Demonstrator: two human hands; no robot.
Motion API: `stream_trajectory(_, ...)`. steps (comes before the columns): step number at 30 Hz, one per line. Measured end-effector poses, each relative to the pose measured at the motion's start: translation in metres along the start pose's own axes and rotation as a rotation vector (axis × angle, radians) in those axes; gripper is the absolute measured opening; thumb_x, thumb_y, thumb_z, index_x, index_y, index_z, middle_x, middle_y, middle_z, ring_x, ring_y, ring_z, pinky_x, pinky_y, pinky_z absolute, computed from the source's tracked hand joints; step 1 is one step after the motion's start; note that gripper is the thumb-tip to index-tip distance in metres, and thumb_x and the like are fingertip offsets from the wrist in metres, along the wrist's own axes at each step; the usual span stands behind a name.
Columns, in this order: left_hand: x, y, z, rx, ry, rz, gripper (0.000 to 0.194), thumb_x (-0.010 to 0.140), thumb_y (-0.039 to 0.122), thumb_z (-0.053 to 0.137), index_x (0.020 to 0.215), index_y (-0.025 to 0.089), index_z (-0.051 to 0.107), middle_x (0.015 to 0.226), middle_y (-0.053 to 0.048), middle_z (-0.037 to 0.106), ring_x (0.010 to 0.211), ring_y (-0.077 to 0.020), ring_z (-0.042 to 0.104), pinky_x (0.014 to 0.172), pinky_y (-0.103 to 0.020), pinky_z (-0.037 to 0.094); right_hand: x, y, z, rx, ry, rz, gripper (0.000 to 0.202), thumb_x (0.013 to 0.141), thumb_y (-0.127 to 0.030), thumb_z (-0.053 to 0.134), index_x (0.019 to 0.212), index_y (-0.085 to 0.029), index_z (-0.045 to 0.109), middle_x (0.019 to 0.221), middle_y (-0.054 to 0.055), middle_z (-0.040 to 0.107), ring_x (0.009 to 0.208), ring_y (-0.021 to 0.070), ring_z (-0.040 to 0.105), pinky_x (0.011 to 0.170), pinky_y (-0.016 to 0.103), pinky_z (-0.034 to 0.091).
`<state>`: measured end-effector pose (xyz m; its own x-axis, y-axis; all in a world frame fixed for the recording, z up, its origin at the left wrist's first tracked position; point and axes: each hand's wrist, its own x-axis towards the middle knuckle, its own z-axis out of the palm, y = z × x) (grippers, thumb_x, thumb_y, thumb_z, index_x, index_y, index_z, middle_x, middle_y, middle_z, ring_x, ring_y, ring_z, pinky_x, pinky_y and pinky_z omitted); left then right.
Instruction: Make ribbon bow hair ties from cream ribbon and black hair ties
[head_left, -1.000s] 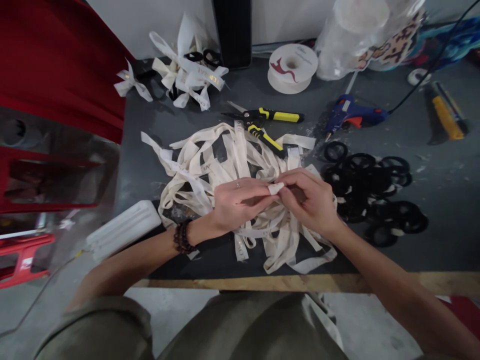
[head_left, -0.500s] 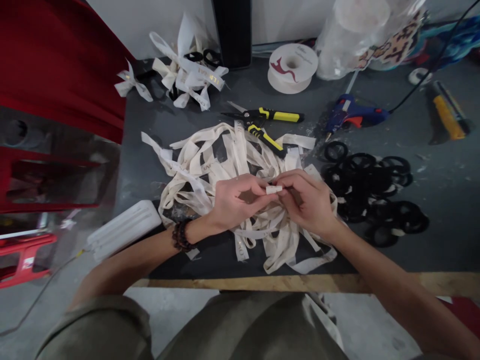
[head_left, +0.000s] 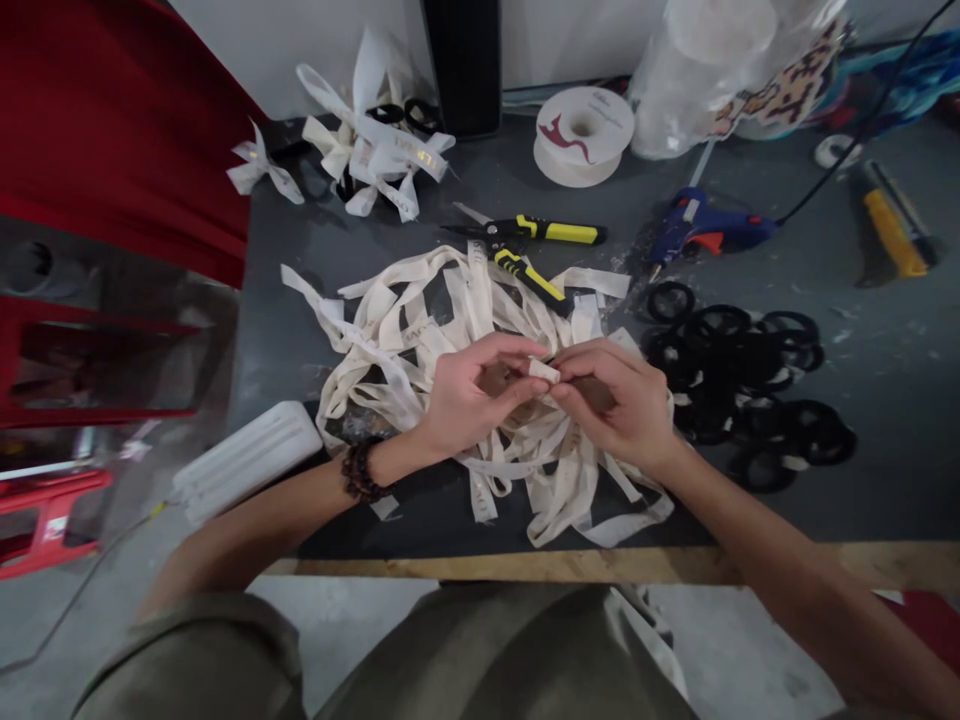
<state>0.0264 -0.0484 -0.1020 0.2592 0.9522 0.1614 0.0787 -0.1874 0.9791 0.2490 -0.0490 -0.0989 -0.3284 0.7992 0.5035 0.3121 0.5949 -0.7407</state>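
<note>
Both hands meet above a loose heap of cream ribbons (head_left: 416, 275) with printed lettering. Between their fingertips is a small cream ribbon piece (head_left: 544, 371), rolled or folded short. My left hand (head_left: 474, 392) pinches its left side with thumb and fingers. On the other side, my right hand (head_left: 616, 398) grips its right end, fingers curled. Just beyond the heap lie black and yellow snips (head_left: 517, 238), blades pointing left. To the right of my right hand is a pile of black hair ties (head_left: 739, 365).
A blue glue gun (head_left: 705, 228), a yellow cutter (head_left: 896, 225) and a ribbon spool (head_left: 583, 137) stand or lie toward the back. Finished-looking bows (head_left: 375, 140) are piled back left. A white box-like device (head_left: 247, 458) sits at the left edge.
The small ribbon piece has tilted, its right end now lower. My left hand's fingers have shifted around it, and my right hand has moved slightly with it.
</note>
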Motion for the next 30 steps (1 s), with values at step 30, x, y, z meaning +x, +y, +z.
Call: stream_trajectory(30, 0.007, 0.0, 0.003, -0.308, -0.038, -0.179, 0.035, 0.097, 0.035, 0.084, 0.122, 0.024, 0.062, 0.09, 0.0, 0.072, 0.071, -0.0106, 0.07, 0.067, -0.021, 0.06, -0.01, 0.006, -0.003, 0.033, 0.118, 0.289, 0.069, 0.087, -0.052, 0.091, 0.144, -0.029, 0.06, 0.121, 0.007, 0.077, 0.098, 0.0253, 0.079, 0.075, 0.036, 0.066)
